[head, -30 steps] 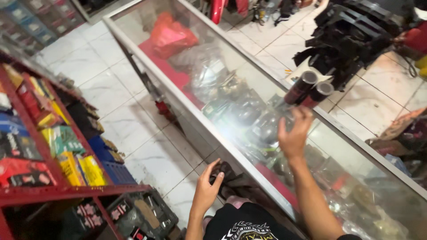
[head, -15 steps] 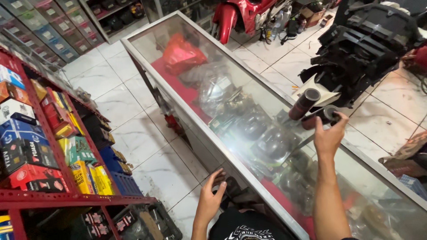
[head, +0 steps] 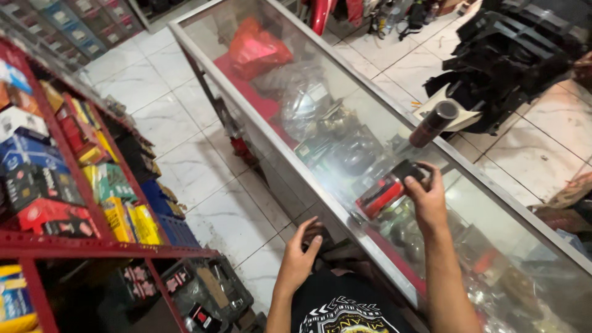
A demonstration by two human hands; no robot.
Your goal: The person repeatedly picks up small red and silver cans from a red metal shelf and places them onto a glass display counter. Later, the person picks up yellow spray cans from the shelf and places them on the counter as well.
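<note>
Looking down over a long glass display counter, the right hand has its fingers wrapped around the dark cap end of a red and black can, so that grip is closed on it, with the can lying tilted on the glass tabletop roughly midway between its near and far long edges. A second can, dark with a black top, stands tilted right at the far edge of the tabletop, near the first one but not touching it. The left hand is down below the near edge of the tabletop, fingers spread and loose, holding nothing as far as I can see; can't really tell if it's touching the dark stuff under it. Through the glass you can see a red bag toward the far left corner and a jumble of shiny metal parts in plastic wrap further along. On the left there's a red metal shelf packed with colourful boxes, and white floor tiles run between it and the counter. Beyond the far edge sits a pile of black plastic parts on the floor.
</note>
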